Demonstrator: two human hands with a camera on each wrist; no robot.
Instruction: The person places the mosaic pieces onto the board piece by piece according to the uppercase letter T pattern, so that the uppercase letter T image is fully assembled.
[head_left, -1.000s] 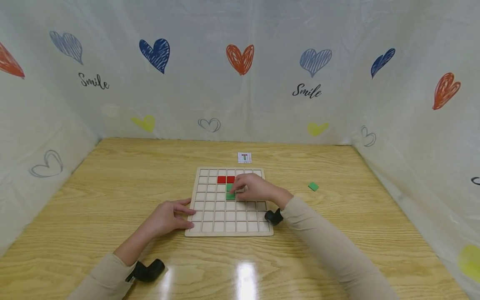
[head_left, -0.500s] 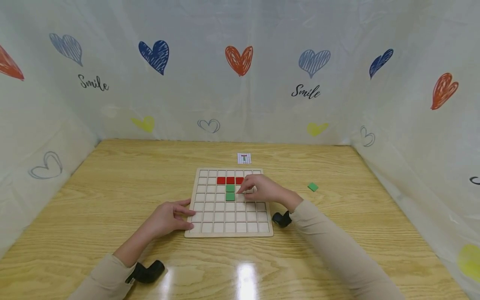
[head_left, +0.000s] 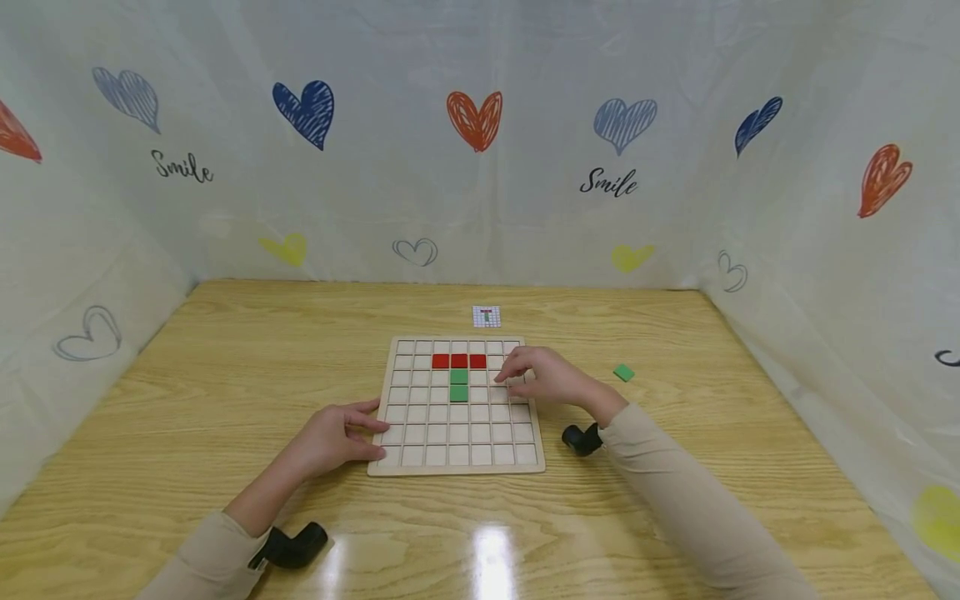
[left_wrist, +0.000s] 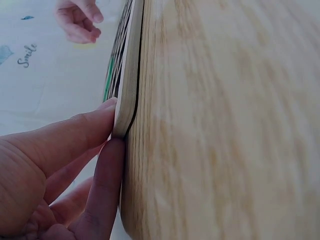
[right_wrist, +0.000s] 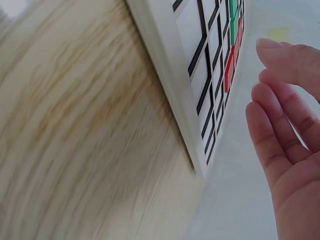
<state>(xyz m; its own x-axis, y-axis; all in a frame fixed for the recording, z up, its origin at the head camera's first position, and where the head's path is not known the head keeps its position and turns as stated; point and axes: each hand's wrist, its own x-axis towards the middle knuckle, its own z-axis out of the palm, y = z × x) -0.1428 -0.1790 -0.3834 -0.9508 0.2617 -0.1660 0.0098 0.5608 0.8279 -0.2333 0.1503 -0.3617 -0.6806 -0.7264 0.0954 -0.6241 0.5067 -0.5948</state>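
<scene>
A square wooden grid board [head_left: 457,434] lies on the table. It carries a row of three red tiles [head_left: 459,361], with two green tiles [head_left: 459,385] running down from the middle one. My left hand [head_left: 330,437] rests at the board's left edge, fingers spread; in the left wrist view the fingertips [left_wrist: 111,106] touch its rim. Above the board's right side hovers my right hand [head_left: 551,379], its fingers loosely bent. Nothing lies between those fingers [right_wrist: 267,132] in the right wrist view.
A loose green tile [head_left: 624,372] lies on the table to the right of the board. Behind the board is a small printed card [head_left: 486,317] showing a grid pattern in red and green. White curtains [head_left: 375,200] with printed hearts enclose the table [head_left: 247,358].
My right hand has drawn back to the right across the board, away from the green tiles, uncovering the third red tile. My left hand stays at the board's left edge.
</scene>
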